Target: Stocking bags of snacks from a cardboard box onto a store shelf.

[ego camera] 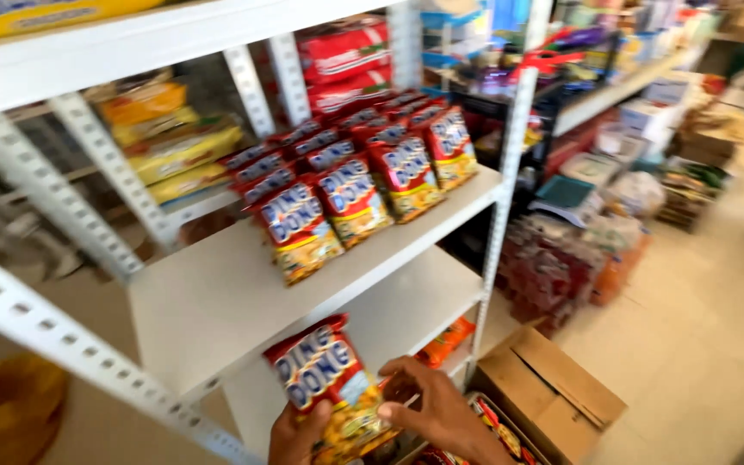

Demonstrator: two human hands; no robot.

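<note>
1. Left hand (296,437) fingers grip the red snack packet (327,387) from below; right hand (441,413) fingers close on its side.
2. The packet hovers below the white shelf (217,301).
3. Rows of matching packets (363,185) already stand there; its left part remains bare.

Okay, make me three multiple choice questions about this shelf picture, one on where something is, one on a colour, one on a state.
1. Where is the red and yellow foil snack packet that both hands hold?
A. Below the white metal shelf board
B. Inside the box
C. On the floor

2. The open cardboard box is:
A. Blue
B. Brown
C. White

3. The left hand is:
A. Empty
B. Gripping the packet
C. Resting on the shelf

Answers: A, it sits under the board's front edge; B, plain brown card; B, its thumb presses the packet, with the right hand alongside.
</note>
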